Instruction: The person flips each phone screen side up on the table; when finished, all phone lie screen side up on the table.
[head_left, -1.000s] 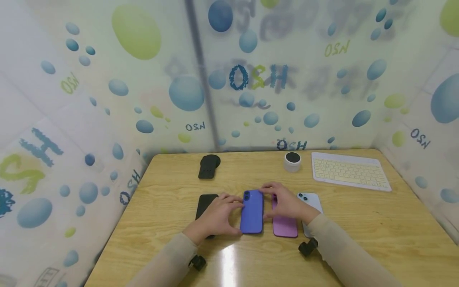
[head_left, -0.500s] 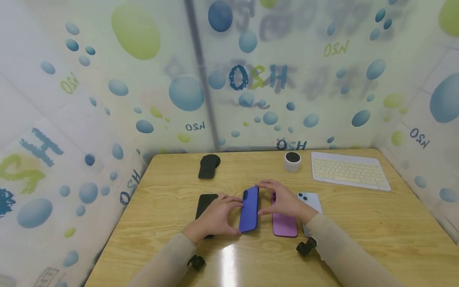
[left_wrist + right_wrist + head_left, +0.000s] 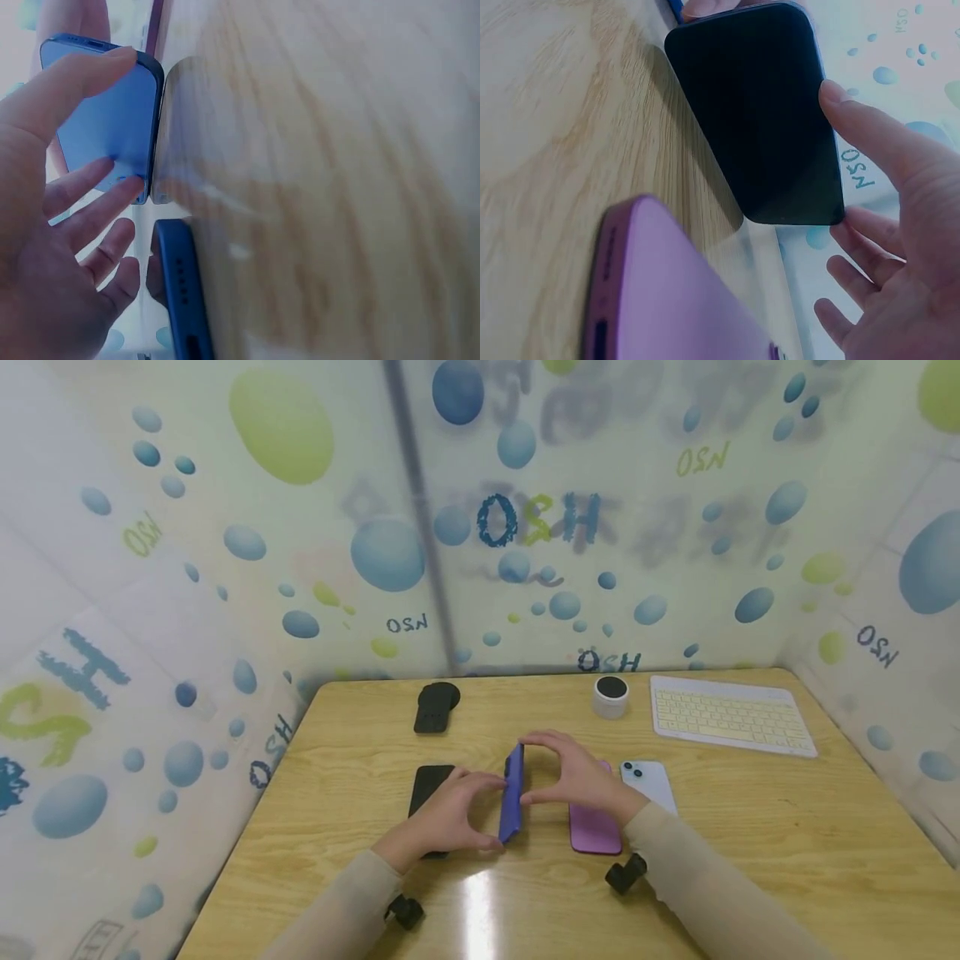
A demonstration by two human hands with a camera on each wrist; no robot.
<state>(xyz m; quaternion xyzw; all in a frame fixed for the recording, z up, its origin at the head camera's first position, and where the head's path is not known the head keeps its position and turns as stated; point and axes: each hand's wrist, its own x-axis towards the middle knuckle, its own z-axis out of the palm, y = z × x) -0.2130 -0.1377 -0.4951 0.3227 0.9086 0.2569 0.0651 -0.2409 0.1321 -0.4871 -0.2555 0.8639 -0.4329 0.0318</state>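
A blue smartphone (image 3: 512, 797) is tipped up on its long side on the table, between both hands. My left hand (image 3: 448, 817) holds it at the bottom end with the thumb and on the back with fingertips; in the left wrist view the blue back of the phone (image 3: 105, 124) shows. With thumb and index finger my right hand (image 3: 577, 777) grips its raised edge and top corner. The right wrist view shows its dark screen (image 3: 757, 120). A black smartphone (image 3: 427, 789) lies partly under the left hand, and a purple smartphone (image 3: 595, 831) lies below the right.
Right of the purple phone lies a light blue smartphone (image 3: 651, 785), partly covered by the right forearm. Towards the back are a black folded device (image 3: 433, 710), a white cylinder with a dark top (image 3: 611, 700) and a white keyboard (image 3: 731, 717). A printed curtain hangs behind the table.
The blue phone lay flat one second ago; its right edge has risen and swung left until it stands nearly upright. My right hand has moved left with it; the left has barely moved.
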